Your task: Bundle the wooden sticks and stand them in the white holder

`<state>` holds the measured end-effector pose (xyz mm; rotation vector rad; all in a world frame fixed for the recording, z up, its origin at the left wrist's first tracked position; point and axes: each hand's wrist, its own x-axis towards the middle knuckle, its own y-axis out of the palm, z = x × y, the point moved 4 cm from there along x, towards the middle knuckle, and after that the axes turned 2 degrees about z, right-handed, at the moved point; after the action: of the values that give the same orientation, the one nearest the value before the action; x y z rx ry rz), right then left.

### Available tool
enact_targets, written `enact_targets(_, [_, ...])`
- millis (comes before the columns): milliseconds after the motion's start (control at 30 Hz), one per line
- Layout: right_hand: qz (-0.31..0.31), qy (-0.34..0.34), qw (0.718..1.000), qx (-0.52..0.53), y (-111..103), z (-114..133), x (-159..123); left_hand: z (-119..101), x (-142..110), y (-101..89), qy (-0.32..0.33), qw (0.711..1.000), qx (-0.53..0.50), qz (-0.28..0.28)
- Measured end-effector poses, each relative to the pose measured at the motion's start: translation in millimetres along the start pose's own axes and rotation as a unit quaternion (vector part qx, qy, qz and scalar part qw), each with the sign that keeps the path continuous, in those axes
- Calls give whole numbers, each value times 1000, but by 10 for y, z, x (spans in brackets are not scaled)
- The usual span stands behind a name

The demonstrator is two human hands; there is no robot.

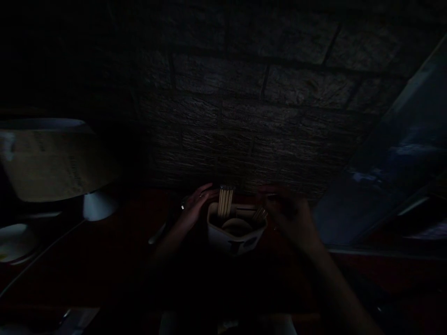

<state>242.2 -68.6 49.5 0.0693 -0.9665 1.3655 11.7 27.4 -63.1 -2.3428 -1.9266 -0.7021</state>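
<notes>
In dim light, a small pale box (228, 239) stands on a dark reddish surface near the wall. A bundle of slim light wooden sticks (226, 202) rises upright from its back left. A second, shorter group of sticks (259, 214) leans at its right corner, and a round pale object (237, 225) sits inside. My left hand (195, 204) is stretched out along the box's left side, fingers apart and nothing in them. My right hand (288, 211) is at the right corner with curled fingers, close to the leaning sticks. Darkness hides what its fingertips hold.
A rough brick-patterned wall (240, 93) rises behind the box. At left stands a lamp with a wide printed shade (59, 163); a thin cord (45, 253) runs below it. A white rounded object (16, 242) lies lower left. A grey-blue panel (377, 172) slants at right.
</notes>
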Motion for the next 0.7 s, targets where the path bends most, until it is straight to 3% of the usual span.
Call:
enact_targets(133, [106,-5,993,-43,333,45,395,26,10,47,-12,996,85,11])
enact_targets(267, [230,-2,969,-90,646,-60,712,43,30,105,-28,994,109,15])
enact_targets(500, [262,-8,961,-89,684,-227,817,-1,-32,165,-50,984,170,34])
enact_targets(700, [255,-27,964,-68,678,-118,890,-56,-60,213,-51,980,190,35])
